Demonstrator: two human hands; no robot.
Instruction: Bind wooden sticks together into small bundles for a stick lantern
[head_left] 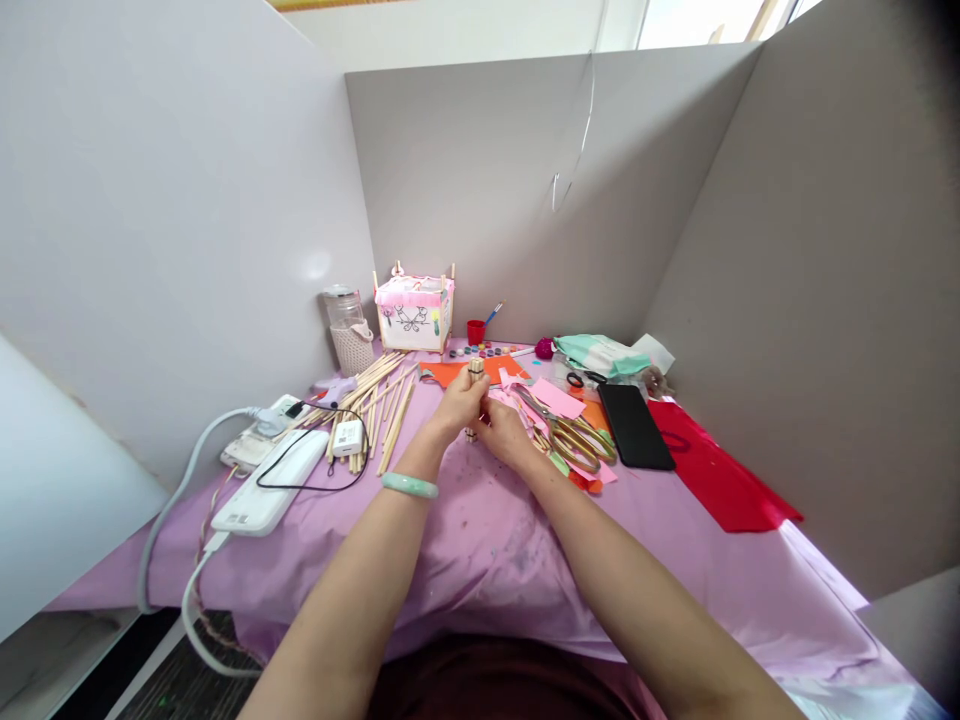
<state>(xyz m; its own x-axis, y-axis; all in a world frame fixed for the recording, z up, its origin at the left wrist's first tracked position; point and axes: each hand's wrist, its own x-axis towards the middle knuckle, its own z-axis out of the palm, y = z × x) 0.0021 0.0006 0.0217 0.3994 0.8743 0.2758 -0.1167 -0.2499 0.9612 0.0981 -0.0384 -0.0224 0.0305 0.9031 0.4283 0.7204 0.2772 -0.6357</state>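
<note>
Both forearms stretch from the lower frame to centre, where the left hand (459, 402) and right hand (507, 432) meet, fingers curled together.

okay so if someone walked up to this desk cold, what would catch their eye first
Probably the two hands meeting at the centre of the purple tablecloth: the left hand and right hand pinch a small bundle of wooden sticks upright. Next, the gold scissors just right of them, and the pink decorated box against the back wall.

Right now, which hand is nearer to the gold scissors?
Right. The right hand sits just left of the gold scissors, almost touching them. The left hand is farther left, beyond the right hand, gripping a small wooden bundle.
</note>
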